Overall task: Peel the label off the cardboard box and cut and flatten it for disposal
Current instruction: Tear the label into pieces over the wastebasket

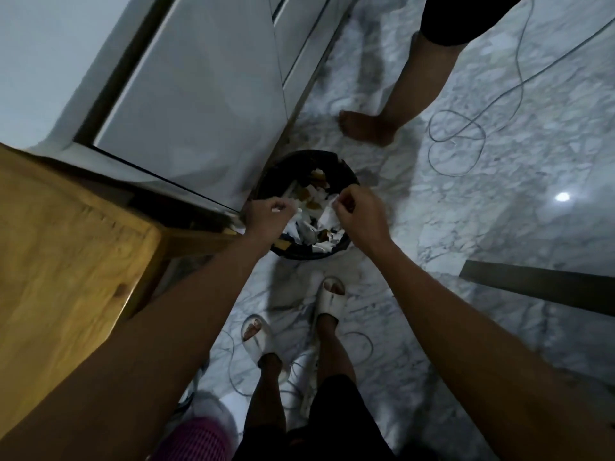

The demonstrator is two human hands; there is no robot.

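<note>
I see one marble-patterned floor filling most of the view, with one wooden table at the left edge and one pale cabinet front above it. One dark flat strip lies on the floor at the right. I count two people: the wearer, whose two feet sit in two white slippers, and a second person, of whom only one bare leg and foot show at the top. One thin grey cable loops across the floor near that foot.

One round black bin stands on the floor between the two people, holding many white and brown scraps, too jumbled for me to count. Both hands hang over it. My left hand has its fingers curled with a small white bit at the fingertips. My right hand pinches a white torn label piece that hangs into the bin. I cannot see the cardboard box itself anywhere.
</note>
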